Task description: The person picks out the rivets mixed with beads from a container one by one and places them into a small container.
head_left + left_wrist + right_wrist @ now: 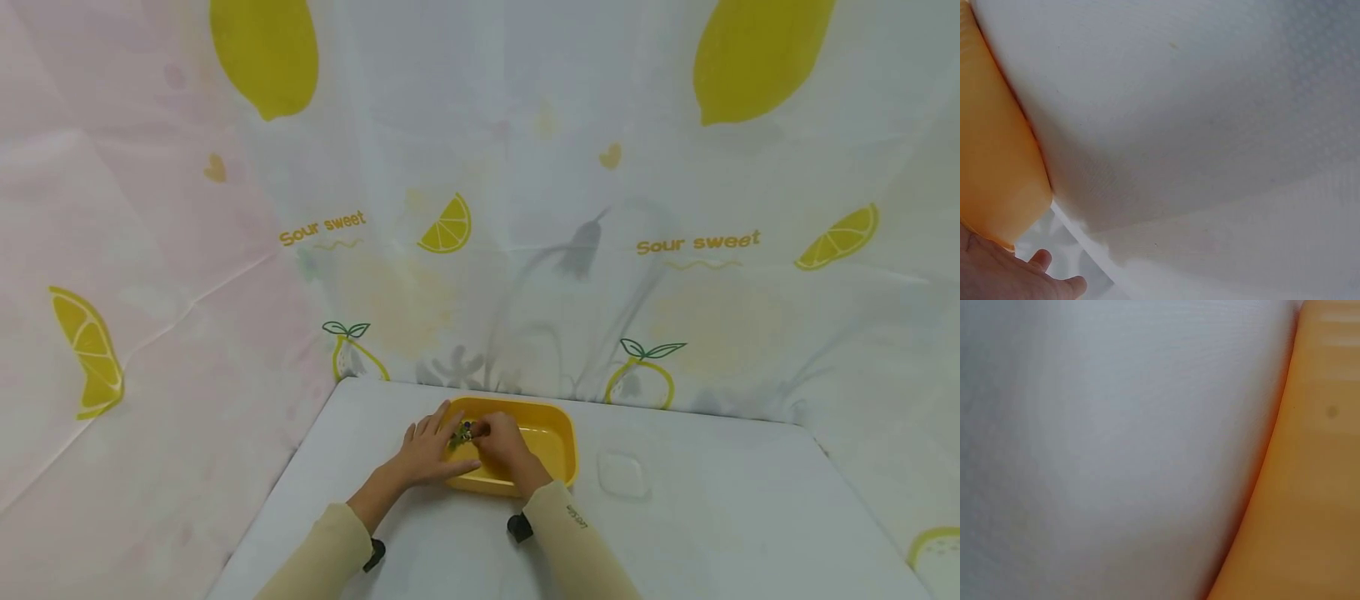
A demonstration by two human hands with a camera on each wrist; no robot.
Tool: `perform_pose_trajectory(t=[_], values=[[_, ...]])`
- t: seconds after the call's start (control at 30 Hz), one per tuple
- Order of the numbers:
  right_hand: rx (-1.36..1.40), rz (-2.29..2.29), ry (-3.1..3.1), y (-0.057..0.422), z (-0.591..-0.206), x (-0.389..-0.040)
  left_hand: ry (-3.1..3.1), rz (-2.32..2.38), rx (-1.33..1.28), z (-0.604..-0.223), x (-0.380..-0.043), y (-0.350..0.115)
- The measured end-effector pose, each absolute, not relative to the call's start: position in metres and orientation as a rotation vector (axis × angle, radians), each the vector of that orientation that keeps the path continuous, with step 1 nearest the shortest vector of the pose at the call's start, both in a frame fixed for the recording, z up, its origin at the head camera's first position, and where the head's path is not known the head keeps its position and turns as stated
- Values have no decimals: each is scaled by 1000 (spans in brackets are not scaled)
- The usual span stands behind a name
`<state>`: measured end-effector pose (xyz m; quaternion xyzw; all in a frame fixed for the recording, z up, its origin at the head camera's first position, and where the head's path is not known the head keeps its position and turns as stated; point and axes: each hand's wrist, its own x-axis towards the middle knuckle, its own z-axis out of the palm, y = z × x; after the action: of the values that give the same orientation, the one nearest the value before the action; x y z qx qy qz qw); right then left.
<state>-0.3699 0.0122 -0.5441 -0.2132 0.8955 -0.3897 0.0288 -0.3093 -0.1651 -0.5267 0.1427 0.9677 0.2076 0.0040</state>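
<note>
A yellow plastic basin (pixel 551 442) stands on the white table. Inside it, toward the left, is a small cluster of green, dark blue and whitish bits (pixel 462 434), too small to name. My left hand (pixel 429 452) is at the basin's left rim with its fingers spread and its thumb reaching over the front left part. Into the basin reaches my right hand (pixel 501 439), its fingers bent and their tips at the cluster's right side. Whether they pinch a piece is hidden. Only the basin's outer wall (pixel 1310 487) and the table show in the right wrist view.
A clear, shallow, square plastic piece (pixel 622 474) lies on the white table (pixel 720 508), right of the basin. Behind the table hangs a lemon-print cloth (pixel 525 292), which also covers the sides. Dark wrist cameras sit under both cuffs.
</note>
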Motion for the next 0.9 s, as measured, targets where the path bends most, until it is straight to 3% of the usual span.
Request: perform_pose_trajectory(t=[0.9], values=[[-601,-1204,2733,13,-544,-372,3041,676,446,-526,-308,-165]])
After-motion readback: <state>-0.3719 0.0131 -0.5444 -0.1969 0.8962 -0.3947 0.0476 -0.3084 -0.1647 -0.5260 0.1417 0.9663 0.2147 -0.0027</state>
